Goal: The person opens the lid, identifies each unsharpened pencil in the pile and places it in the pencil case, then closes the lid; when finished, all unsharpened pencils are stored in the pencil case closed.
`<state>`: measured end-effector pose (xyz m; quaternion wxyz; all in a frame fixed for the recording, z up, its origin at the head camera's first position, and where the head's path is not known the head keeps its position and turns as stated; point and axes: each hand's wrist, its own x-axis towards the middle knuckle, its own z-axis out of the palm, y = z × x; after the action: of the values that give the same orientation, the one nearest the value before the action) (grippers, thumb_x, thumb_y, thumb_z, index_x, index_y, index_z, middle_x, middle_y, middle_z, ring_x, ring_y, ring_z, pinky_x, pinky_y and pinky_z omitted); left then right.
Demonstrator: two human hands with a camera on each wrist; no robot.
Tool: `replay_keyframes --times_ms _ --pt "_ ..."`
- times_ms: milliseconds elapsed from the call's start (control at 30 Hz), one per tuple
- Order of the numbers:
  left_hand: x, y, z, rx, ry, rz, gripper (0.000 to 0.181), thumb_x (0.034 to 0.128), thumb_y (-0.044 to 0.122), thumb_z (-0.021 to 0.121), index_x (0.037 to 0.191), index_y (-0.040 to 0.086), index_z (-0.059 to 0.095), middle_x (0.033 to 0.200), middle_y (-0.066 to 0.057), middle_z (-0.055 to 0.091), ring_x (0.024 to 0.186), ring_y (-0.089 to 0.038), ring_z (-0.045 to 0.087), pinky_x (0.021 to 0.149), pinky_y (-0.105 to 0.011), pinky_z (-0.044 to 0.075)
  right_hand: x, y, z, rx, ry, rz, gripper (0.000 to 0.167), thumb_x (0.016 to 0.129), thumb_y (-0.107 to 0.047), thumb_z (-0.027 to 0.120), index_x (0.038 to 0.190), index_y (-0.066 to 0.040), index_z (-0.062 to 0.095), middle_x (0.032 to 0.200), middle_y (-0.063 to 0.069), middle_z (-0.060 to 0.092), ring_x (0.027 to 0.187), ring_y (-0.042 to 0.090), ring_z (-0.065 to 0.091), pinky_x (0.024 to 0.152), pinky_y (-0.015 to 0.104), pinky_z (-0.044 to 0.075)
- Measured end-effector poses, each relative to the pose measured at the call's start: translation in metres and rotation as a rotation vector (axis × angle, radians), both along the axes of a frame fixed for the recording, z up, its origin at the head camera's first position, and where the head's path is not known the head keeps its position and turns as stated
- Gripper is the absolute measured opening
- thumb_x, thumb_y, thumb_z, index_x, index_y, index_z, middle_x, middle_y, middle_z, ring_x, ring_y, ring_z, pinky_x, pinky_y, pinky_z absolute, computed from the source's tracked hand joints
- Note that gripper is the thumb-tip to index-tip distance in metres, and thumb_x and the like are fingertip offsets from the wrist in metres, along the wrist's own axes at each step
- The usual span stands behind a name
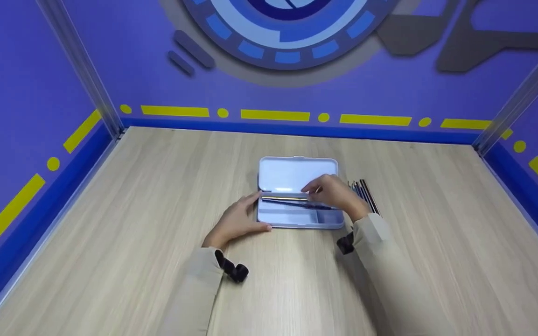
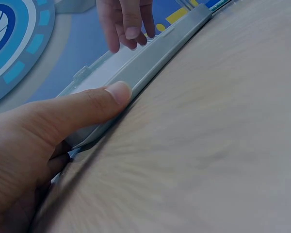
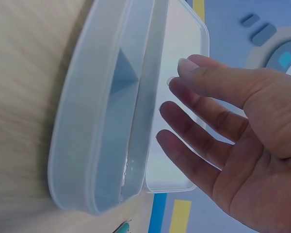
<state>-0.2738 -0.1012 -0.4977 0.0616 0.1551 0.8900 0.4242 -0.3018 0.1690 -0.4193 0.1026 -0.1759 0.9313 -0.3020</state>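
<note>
An open white case [image 1: 301, 227] lies on the table, its lid [image 1: 296, 172] tipped back. Around its left end my left hand [image 1: 236, 221] grips it; the left wrist view shows the thumb of that hand [image 2: 43, 131] on the front wall [image 2: 155, 58]. Slim dark sticks [image 1: 282, 202], one with a gold stripe, lie in the rear part of the case. Over the case's right half hovers my right hand [image 1: 334, 192]. In the right wrist view this hand [image 3: 242, 136] has loosely bent, spread fingers and nothing between them.
Several slim dark sticks [image 1: 366, 196] lie on the table right of the case, partly behind the right wrist. Blue-purple panels [image 1: 278, 100] with yellow marks stand behind the wooden table [image 1: 180, 168] and at both sides.
</note>
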Motion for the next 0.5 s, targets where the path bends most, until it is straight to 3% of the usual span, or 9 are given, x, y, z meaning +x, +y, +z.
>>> replay_keyframes --times_ms 500 --pt "-0.001 0.0 -0.002 -0.017 0.016 -0.001 0.101 0.0657 0.047 0.085 0.15 0.02 0.036 0.154 -0.013 0.034 0.143 -0.033 0.03 0.118 -0.046 0.025 0.005 0.017 0.005 0.03 -0.042 -0.035 0.027 0.088 -0.009 0.067 0.115 -0.006 0.071 0.108 0.011 0.071 0.092 0.021 0.064 0.081 0.037 0.057"
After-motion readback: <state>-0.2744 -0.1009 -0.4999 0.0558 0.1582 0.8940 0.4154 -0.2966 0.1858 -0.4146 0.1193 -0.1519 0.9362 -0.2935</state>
